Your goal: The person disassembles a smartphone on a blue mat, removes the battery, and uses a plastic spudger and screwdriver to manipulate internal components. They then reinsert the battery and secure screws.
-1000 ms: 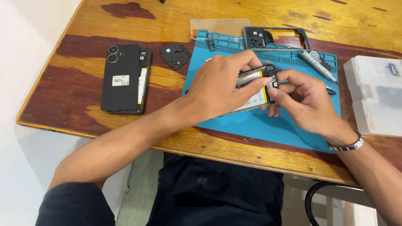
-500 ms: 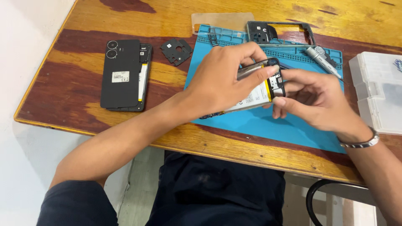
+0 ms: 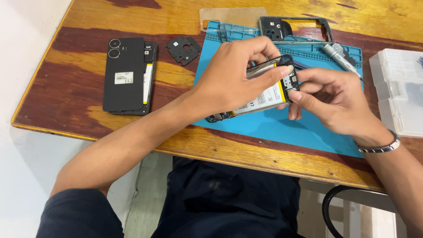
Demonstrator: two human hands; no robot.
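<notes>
Clearly the work is mid-disassembly of an opened phone (image 3: pixel 264 94), and the step in hand looks like freeing or seating a small part at its upper end.

Largest first: the wooden counter (image 3: pixel 66 57), its varnish worn into red-brown and yellow patches, with a hard, slightly glossy face. On it lies a blue repair mat (image 3: pixel 282 128), soft-looking and matte, with moulded trays along its far edge.

The left hand (image 3: pixel 233 72) comes over the top of the opened phone and holds it tilted up off the mat, thumb and fingers (image 3: pixel 282 70) closed narrow on its upper edge. The right hand (image 3: pixel 335 99), with a metal bracelet (image 3: pixel 379 145) at the wrist, pinches the same end from the other side, fingertips pressed together against the frame. A flat battery with a pale label and yellow edge shows inside, and a strip of circuit board at the low end.

To the left, well apart, rests a second phone (image 3: pixel 128 75), black, matte, rectangular, with two round lenses. At the right edge stands a translucent plastic parts box (image 3: pixel 396 97). Beyond the mat lies a thin black phone frame (image 3: pixel 295 28), near a pale clear sheet (image 3: pixel 231 17); a slim metal screwdriver (image 3: pixel 339 57) lies on the mat, and a small black cover plate (image 3: pixel 184 46) on the wood.

The next move probably calls for a fine, steady pinch and little force, since the parts look thin and easily bent.
</notes>
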